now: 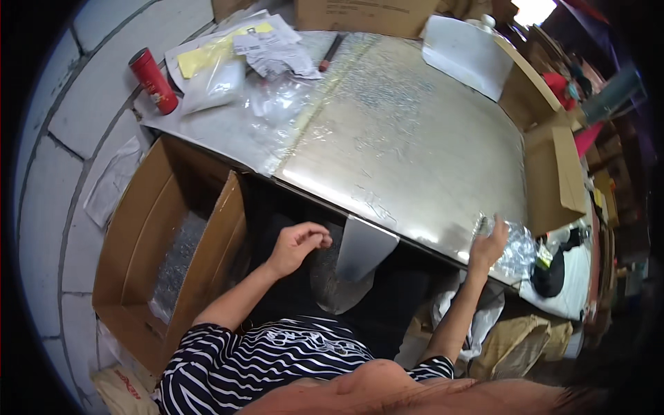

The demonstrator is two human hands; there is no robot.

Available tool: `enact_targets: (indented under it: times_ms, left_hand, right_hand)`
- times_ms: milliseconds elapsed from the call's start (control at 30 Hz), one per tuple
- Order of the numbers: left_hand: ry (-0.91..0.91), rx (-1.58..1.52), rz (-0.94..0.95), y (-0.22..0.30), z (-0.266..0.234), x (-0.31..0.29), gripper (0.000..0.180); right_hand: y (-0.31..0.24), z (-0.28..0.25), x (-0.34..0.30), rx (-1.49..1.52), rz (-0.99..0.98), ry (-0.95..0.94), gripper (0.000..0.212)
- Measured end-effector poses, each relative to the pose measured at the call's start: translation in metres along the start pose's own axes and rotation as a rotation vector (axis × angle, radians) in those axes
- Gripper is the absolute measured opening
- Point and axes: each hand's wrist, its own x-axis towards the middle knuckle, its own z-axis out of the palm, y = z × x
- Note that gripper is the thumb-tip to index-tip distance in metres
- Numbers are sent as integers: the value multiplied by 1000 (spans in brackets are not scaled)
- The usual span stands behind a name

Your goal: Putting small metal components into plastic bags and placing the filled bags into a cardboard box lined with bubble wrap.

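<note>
My left hand [299, 247] is raised above my dark-clad lap, its fingers curled in against the thumb. Whatever may be between those fingertips does not show. Beside it, a translucent plastic sheet [365, 247] hangs at the table's front edge, and a clear bumpy piece [342, 287] lies below it on my lap. My right hand [490, 245] is at the table's right front corner, its thumb and fingers around the edge of some crumpled clear plastic [517, 252]. The metal-topped table [429, 159] has scattered bits of clear film on it.
An open cardboard box [207, 242] at my left holds clear plastic pieces [181, 259]. A red can [153, 81], papers [277, 45] and a dark pen-like tool [332, 54] lie at the far left. Another open carton [546, 173] stands on the right, near a black item [550, 275].
</note>
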Motion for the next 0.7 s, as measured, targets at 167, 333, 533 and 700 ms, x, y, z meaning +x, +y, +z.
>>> enact_targets:
  times_ms: [167, 333, 533, 700]
  left_hand:
    - [227, 835, 338, 58, -29, 87, 37]
    - [509, 1439, 52, 43, -75, 193, 64]
    - [257, 1480, 132, 20, -35, 132, 65]
    - [206, 1392, 490, 13, -27, 74, 44]
  right_hand:
    - [-175, 47, -44, 637, -392, -600, 40]
    - [-221, 127, 0, 221, -837, -493, 39]
    - [-130, 183, 59, 214, -485, -454, 41]
    - [-142, 109, 6, 334, -497, -587, 46]
